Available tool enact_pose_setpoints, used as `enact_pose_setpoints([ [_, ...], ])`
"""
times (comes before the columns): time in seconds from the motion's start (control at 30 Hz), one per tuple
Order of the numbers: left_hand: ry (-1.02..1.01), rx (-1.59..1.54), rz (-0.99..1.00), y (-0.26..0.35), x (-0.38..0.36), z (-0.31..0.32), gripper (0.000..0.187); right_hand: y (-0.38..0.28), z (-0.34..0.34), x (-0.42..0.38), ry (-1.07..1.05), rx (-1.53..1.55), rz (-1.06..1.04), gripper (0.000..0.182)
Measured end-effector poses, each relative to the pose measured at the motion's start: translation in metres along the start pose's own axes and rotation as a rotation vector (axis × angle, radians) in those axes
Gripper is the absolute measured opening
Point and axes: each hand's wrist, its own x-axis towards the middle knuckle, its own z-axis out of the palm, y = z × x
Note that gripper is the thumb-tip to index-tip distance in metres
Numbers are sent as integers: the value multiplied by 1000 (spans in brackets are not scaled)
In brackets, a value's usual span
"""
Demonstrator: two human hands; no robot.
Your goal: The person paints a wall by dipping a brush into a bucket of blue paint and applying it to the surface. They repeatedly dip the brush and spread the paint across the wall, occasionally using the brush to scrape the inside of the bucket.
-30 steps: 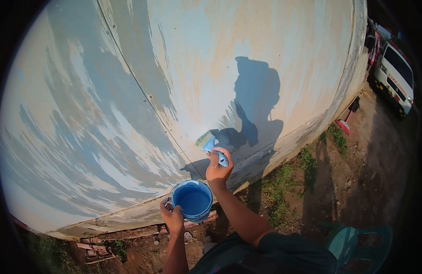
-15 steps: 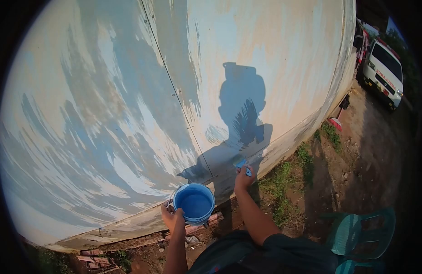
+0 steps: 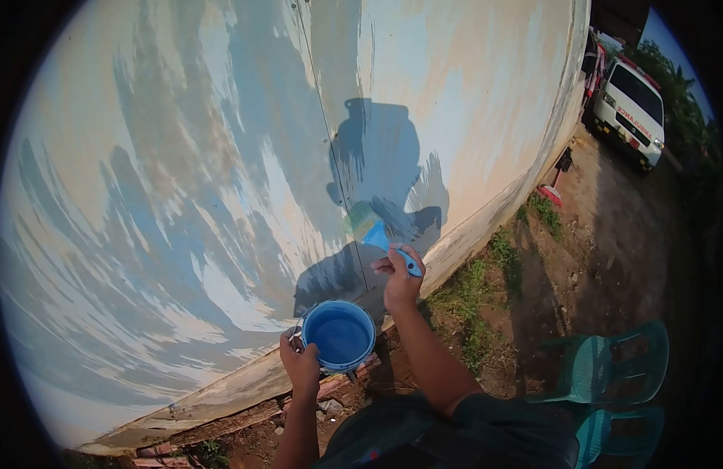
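Observation:
My left hand (image 3: 300, 359) grips the rim of a blue paint bucket (image 3: 342, 362) at its left side, with the thumb over the edge and the wire handle by the fingers. Blue liquid shows inside. In my right hand (image 3: 400, 285) is a blue paintbrush (image 3: 382, 237), its handle between thumb and fingers. The bristles point up and left, right at the wall (image 3: 486, 117), over a greenish wet-looking patch. Broad grey-blue strokes cover much of the wall's left part, with pale areas between them. My shadow falls across the wall around the brush.
Green plastic chairs (image 3: 600, 367) stand at the lower right on bare ground. An ambulance (image 3: 631, 109) is parked at the far upper right. A red-headed broom-like tool (image 3: 551, 194) lies by the wall's base. Grass (image 3: 475, 320) and planks (image 3: 229, 430) line the wall's foot.
The brush in my right hand has moved up and left onto the wall. The bucket stays in my left hand, and the camera view has shifted right.

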Motion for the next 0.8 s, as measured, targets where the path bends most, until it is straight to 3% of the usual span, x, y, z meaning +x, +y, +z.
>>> enact_pose_setpoints([
  [0.07,-14,-23,26,4,4,-3,52,30,-37,11,80,30,49,13],
  [0.2,-55,-84,17,12,9,-12,54,88,-109,16,370,-206,140,11],
  [0.3,-69,-116,37,16,10,-18,55,99,-114,17,481,-298,167,11],
  [0.4,-92,-62,78,14,10,-28,56,59,-53,23,418,-252,171,11],
  [0.5,-61,-65,61,15,2,-32,55,4,1,22,265,-85,41,13],
  [0.57,-62,-153,13,12,-1,-33,52,-26,19,20,-45,64,-54,16],
  [0.7,-61,-123,23,-5,6,-32,49,-13,11,18,-88,112,-36,18],
  [0.8,-40,-132,26,-13,4,-32,50,52,-47,5,177,57,85,15],
])
